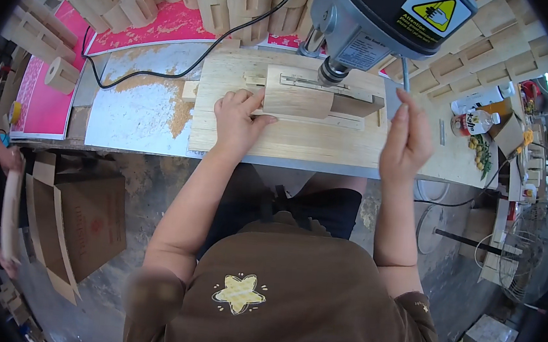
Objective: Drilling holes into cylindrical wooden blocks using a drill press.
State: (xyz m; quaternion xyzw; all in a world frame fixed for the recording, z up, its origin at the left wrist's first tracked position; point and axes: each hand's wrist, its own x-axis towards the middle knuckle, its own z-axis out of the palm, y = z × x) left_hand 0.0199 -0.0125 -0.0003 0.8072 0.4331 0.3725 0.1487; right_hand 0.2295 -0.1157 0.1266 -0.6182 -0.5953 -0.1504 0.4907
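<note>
Below the drill press chuck (332, 72) lies a pale wooden block (298, 101) with a slot along its top. My left hand (238, 119) grips the block's left end, thumb at the near side. The block sits among thin strips on a flat wooden board (224, 142). To the right, my right hand (407, 140) is raised, its fingers closed together at the lower end of the drill press's metal lever (405, 73). How far the fingers wrap round the lever is hard to see. A dark angled face (358, 107) shows at the block's right.
Rows of wooden blocks (249, 3) line the back. A black cable (185, 72) crosses the sawdust-covered table (119, 115). A bottle (476, 122) stands at right, above a fan (527, 252). On the left floor is a cardboard box (90, 226), near another person's arm (3, 147).
</note>
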